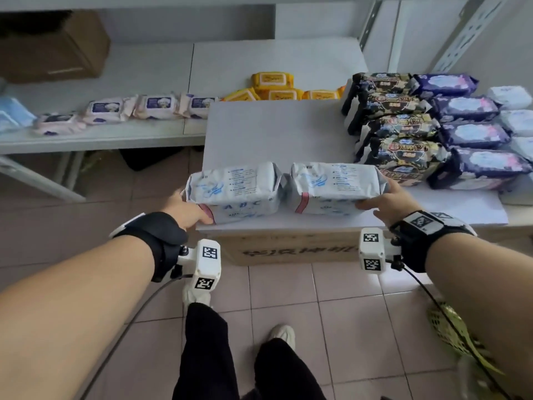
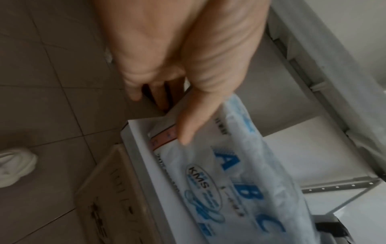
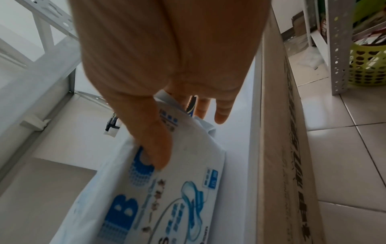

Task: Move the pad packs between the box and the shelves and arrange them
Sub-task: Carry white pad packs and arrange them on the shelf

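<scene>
Basically both hands are on packs, one each. Left fingers: thumb lies across the near face of the left white ABC pad pack, the other fingers curl round its left end, so the left hand grips it. Right fingers: thumb is pressed on the printed face of the right white ABC pad pack, the rest wrap its right end; the right hand grips that one.

The two packs lie end to end, inner ends touching, along the near edge of the white surface. That surface is a white board lying on top of a cardboard box; the left pack's outer end reaches the board's near-left corner.

Along the right edge of the same surface: a row of black floral pad packs, then a row of dark purple pad packs just beside them, then pale blue-white packs at the far right, partly cut off.

Behind, on the low white shelf: pink wipe packs in a line along its front edge, yellow wipe packs stacked near the board's far edge, and a brown carton at the shelf's far-left corner.

Both wrists carry black straps with tagged white camera blocks. Floor is beige tile; a green basket stands off to the right.
</scene>
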